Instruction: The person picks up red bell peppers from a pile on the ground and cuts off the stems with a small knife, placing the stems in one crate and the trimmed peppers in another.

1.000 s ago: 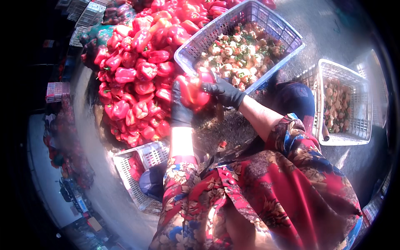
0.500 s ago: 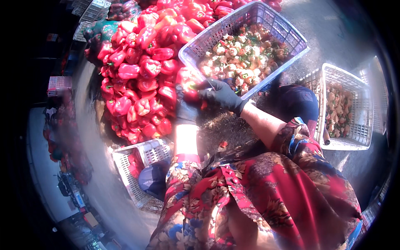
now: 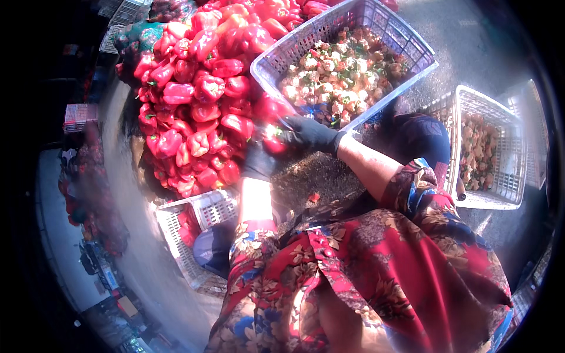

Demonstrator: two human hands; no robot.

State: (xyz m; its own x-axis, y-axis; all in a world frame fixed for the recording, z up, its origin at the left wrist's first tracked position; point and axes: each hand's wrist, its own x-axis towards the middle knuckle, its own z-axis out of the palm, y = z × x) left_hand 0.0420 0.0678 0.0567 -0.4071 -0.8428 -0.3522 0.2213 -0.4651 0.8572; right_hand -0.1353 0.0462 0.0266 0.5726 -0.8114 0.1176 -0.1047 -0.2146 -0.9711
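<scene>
A red bell pepper (image 3: 272, 141) is in my left hand (image 3: 259, 159), black-gloved, its fingers wrapped round the fruit. My right hand (image 3: 315, 135), in a black glove too, meets the pepper from the right with its fingers closed. What it grips is hidden and blurred. Just beyond both hands stands a purple-blue plastic crate (image 3: 359, 122) with many pale pepper cores (image 3: 335, 73) with green stems inside. A large heap of red bell peppers (image 3: 206, 112) rises to the left of the crate.
A white crate (image 3: 206, 206) with red pepper pieces stands by my left knee (image 3: 215, 250). Another white crate (image 3: 488, 205) holding cores is right of my right knee (image 3: 421, 141). Green net sacks (image 3: 141, 38) lie behind the heap. A red scrap (image 3: 314, 197) lies on the ground.
Both hands remain at the pepper; the left hand has shifted slightly left, and the pepper has turned, its pale-green stem end less visible. The view has shifted slightly.
</scene>
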